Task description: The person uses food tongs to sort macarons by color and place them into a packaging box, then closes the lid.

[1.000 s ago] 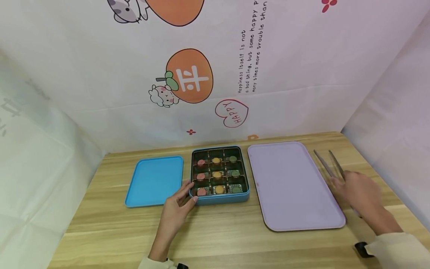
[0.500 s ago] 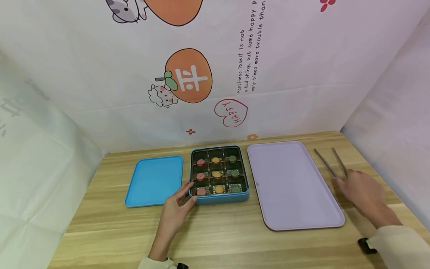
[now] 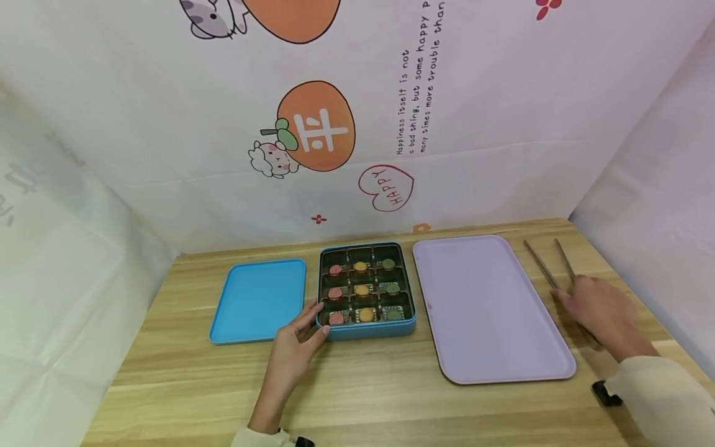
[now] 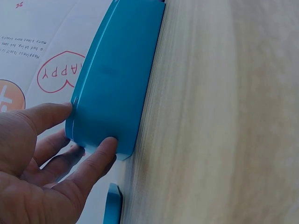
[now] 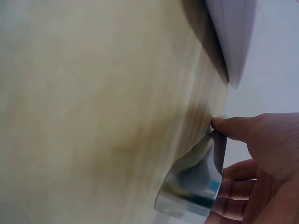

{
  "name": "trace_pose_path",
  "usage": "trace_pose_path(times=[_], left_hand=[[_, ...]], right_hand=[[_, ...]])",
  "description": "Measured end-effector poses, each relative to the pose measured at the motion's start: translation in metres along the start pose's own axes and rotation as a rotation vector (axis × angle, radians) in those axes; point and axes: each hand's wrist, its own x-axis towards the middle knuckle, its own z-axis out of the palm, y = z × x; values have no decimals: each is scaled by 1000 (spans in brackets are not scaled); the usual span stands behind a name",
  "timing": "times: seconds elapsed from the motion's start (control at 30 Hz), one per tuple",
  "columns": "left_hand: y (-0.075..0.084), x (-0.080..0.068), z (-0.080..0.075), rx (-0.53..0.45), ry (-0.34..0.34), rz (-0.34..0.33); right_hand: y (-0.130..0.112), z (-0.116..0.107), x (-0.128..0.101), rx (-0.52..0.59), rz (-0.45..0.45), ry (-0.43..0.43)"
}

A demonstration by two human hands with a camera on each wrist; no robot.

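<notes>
A blue tin box [image 3: 371, 331] has its top off. Its dark tray is divided into several compartments, with pink cookies [image 3: 336, 318] at left, yellow ones [image 3: 365, 315] in the middle and green ones [image 3: 394, 315] at right. At the near left corner, my left hand [image 3: 290, 354] holds the box, thumb on the front wall and fingers along the left side. Metal tongs [image 3: 540, 264] lie low over the table beyond the lilac tray; my right hand [image 3: 600, 310] grips them around the middle, their arms spread apart. The right wrist view shows the tongs' bent end [image 5: 191, 186] close to the wood.
Left of the box lies a flat blue lid [image 3: 259, 301]. A lilac tray [image 3: 491, 310] rests between the box and the tongs. Behind the wooden table [image 3: 357, 397] hangs a printed white cloth [image 3: 475, 124], with plain cloth at both sides.
The tongs' arms have spread wider, and their tips have shifted slightly away from the person along with the right hand. Left hand and box stay put.
</notes>
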Motion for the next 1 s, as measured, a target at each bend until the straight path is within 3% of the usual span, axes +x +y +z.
trace_pose_path(times=[0.33,0.53,0.77,0.93,1.0], left_hand=[[2,-2,2,-31,-20,-7],[-2,1,2,-25,-21,-13],[0,-1,-1,-25,-20,-16],[3,-7,-10,47,-11,19],[5,-11,-16,120,4,33]], right_hand=[[5,-2,0,-21,30,-39],[-5,-4,-7,-42,0,67],[-62,-14,-27,-23,-82,199],[-114,-5,-43,-13,-293,417],[-137,0,-51,-3,-372,467]])
